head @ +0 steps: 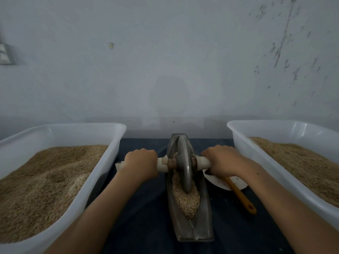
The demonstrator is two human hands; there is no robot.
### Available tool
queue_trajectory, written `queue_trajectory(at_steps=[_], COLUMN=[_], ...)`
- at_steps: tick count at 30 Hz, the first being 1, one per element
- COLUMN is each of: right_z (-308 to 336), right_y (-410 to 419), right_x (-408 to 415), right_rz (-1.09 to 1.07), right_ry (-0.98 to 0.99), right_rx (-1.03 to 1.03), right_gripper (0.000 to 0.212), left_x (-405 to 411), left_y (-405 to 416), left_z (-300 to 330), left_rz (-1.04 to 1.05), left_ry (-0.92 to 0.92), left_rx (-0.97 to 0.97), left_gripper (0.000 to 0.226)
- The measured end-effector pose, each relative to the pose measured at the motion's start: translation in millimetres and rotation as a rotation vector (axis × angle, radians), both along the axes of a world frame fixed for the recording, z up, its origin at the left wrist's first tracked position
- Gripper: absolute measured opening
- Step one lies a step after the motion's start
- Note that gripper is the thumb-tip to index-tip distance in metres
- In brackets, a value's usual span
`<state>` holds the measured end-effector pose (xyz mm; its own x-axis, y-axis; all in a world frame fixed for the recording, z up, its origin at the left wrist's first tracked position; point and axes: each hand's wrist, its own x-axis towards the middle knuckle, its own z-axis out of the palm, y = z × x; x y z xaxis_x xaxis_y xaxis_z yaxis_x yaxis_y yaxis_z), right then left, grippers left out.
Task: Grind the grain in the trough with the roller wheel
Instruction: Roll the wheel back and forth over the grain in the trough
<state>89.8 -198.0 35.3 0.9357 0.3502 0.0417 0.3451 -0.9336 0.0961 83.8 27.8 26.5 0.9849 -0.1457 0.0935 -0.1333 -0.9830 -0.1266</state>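
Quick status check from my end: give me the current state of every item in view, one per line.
Left hand: gripping the left handle.
Right hand: gripping the right handle.
Roller wheel: upright in the trough, rim in the grain.
Trough: lengthwise on the dark cloth, holding grain.
Grain: heaped toward the near half.
Left tub: filled with grain.
Right tub: filled with grain.
Orange spoon: resting on the white plate, handle toward the camera.

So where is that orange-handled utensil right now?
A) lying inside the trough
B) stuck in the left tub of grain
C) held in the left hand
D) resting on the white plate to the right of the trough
D: the orange-handled utensil lies with its head end on the white plate, right of the trough, while the left hand and right hand each grip a handle of the roller wheel.
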Motion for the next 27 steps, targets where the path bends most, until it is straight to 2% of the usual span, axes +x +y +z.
queue_trajectory(at_steps=[3, 6, 8, 12, 16, 19, 23, 27], right_z=[5, 4, -1, -15, -19, -10, 7, 10], right_y=[-1, 0, 1, 4, 5, 4, 5, 4], right_x=[-1, -1, 0, 5, 5, 1, -6, -7], right_rz=[0.010, 0.006, -0.006, -0.023, -0.029, -0.004, 0.008, 0.005], right_ry=[0.093, 0.068, -0.020, -0.298, -0.340, -0.230, -0.016, 0.045], right_rx=[-0.018, -0.026, -0.010, 0.070, 0.088, 0.039, -0.057, -0.082], right_gripper=[0.030, 0.029, 0.021, 0.009, 0.009, 0.007, 0.021, 0.024], left_x=[0, 1, 1, -1, -1, 3, 7, 8], left_y=[1, 2, 1, -4, -3, 1, 7, 8], left_z=[3, 3, 0, -6, -10, -8, -3, -2], left_rz=[0.005, 0.016, 0.028, 0.039, 0.001, 0.000, -0.002, -0.010], left_ry=[0.114, 0.117, 0.065, -0.165, -0.252, -0.113, 0.144, 0.176], left_rx=[0.002, -0.006, -0.018, -0.071, -0.074, -0.056, -0.066, -0.065], left_gripper=[0.033, 0.033, 0.029, 0.015, 0.016, 0.020, 0.031, 0.035])
